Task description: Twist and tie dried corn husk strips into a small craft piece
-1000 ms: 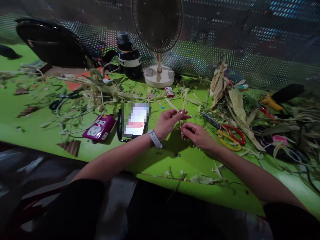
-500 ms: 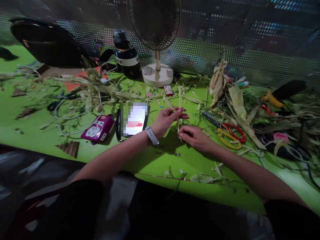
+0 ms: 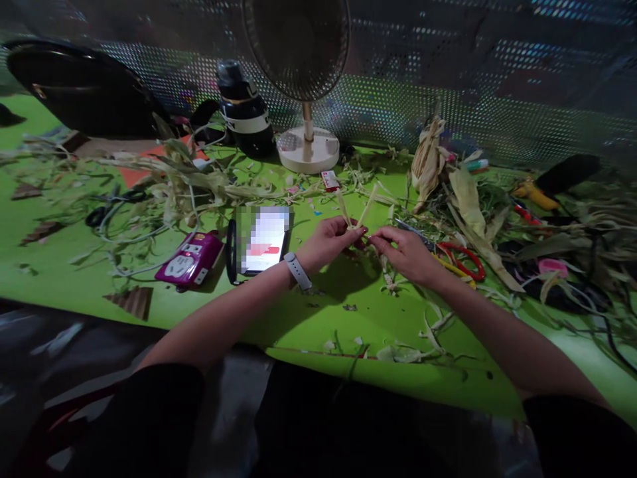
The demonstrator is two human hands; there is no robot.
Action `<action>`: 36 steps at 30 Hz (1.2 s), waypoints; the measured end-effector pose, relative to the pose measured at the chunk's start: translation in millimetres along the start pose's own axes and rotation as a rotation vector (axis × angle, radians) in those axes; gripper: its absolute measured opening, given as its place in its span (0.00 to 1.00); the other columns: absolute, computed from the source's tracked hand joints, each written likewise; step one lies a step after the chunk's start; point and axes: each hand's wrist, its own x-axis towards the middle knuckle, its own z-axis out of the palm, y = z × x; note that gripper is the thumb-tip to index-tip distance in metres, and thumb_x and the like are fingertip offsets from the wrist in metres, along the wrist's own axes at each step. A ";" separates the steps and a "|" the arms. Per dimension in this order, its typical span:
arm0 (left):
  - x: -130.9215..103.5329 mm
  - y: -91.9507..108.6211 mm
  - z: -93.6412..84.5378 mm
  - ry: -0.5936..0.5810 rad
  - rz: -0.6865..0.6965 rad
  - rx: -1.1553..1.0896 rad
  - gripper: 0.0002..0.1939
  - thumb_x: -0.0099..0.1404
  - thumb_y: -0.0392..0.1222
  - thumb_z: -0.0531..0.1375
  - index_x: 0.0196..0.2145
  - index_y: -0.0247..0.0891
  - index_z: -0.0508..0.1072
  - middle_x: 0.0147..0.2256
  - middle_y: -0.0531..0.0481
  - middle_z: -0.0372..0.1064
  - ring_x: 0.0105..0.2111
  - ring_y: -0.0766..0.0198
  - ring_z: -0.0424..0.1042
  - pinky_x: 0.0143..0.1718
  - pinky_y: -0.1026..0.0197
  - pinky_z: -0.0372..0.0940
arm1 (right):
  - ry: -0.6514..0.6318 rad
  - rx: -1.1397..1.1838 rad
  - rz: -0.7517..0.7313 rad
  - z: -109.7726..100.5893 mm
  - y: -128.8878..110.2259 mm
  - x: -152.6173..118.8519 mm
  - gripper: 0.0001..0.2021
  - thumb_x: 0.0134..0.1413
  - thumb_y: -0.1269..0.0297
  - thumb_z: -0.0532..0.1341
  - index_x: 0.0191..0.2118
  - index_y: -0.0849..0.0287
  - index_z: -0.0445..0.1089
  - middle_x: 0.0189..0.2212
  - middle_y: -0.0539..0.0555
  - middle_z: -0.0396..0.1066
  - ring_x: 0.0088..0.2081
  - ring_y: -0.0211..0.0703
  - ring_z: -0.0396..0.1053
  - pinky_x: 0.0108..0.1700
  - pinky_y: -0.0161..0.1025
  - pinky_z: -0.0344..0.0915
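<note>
My left hand (image 3: 328, 245), with a grey watch band at its wrist, is closed in a pinch on pale corn husk strips (image 3: 369, 204). Two strip ends stick up from it in a V. Close against its fingertips, my right hand (image 3: 404, 252) is also pinched on the husk, though the exact grip is hard to see. A knotted or braided length of husk (image 3: 389, 282) hangs below the right hand. Left of the hands stands a lit phone (image 3: 271, 242). Scissors with red and yellow handles (image 3: 468, 259) lie partly hidden behind the right hand.
A purple power socket (image 3: 190, 260) with a white cable lies on the green table (image 3: 298, 318). Along the back stand a dark bottle (image 3: 246, 126), a fan (image 3: 308, 149) and a black bag (image 3: 84, 89). Husk scraps and a husk bundle (image 3: 428, 162) clutter the right.
My right hand has moved up beside the left fingertips. The upright strips have spread into a V, and a knotted husk length now shows beneath the right hand. The view has shifted slightly.
</note>
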 end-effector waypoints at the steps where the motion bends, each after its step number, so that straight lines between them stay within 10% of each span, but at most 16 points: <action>1: 0.9 1.0 -2.0 0.000 0.011 0.038 0.15 0.56 0.48 0.64 0.33 0.33 0.71 0.26 0.50 0.72 0.26 0.70 0.71 0.27 0.68 0.65 | 0.014 -0.015 -0.007 -0.1 1.7 0.5 0.12 0.60 0.60 0.53 0.28 0.58 0.67 0.23 0.50 0.66 0.27 0.38 0.61 0.31 0.36 0.54; 6: 4.6 4.9 -11.2 -0.044 0.052 0.185 0.13 0.58 0.48 0.63 0.33 0.34 0.71 0.27 0.50 0.70 0.26 0.69 0.70 0.27 0.67 0.64 | -0.031 -0.075 0.010 -4.0 4.2 1.2 0.11 0.59 0.62 0.53 0.27 0.58 0.65 0.21 0.49 0.64 0.25 0.38 0.59 0.29 0.37 0.53; 14: -7.6 5.1 4.7 -0.232 0.150 0.400 0.13 0.61 0.49 0.59 0.36 0.37 0.72 0.28 0.51 0.68 0.28 0.67 0.65 0.32 0.63 0.60 | 0.413 -0.307 -0.136 -14.7 -8.3 -2.9 0.13 0.57 0.54 0.57 0.41 0.56 0.73 0.38 0.57 0.66 0.44 0.51 0.62 0.48 0.49 0.54; 27: -15.1 10.7 10.2 -0.455 0.099 0.601 0.19 0.64 0.51 0.54 0.21 0.36 0.66 0.17 0.56 0.56 0.18 0.72 0.53 0.21 0.65 0.49 | 0.274 -0.009 -0.115 -12.1 -9.8 0.5 0.13 0.56 0.55 0.60 0.25 0.57 0.71 0.29 0.52 0.68 0.35 0.43 0.64 0.41 0.43 0.57; 36: -13.6 7.3 8.3 -0.381 -0.030 0.294 0.19 0.62 0.56 0.56 0.30 0.36 0.75 0.20 0.54 0.60 0.20 0.71 0.55 0.23 0.66 0.51 | 0.225 0.241 0.035 -26.0 -8.0 3.4 0.18 0.53 0.48 0.61 0.26 0.59 0.72 0.28 0.52 0.68 0.32 0.41 0.65 0.37 0.40 0.60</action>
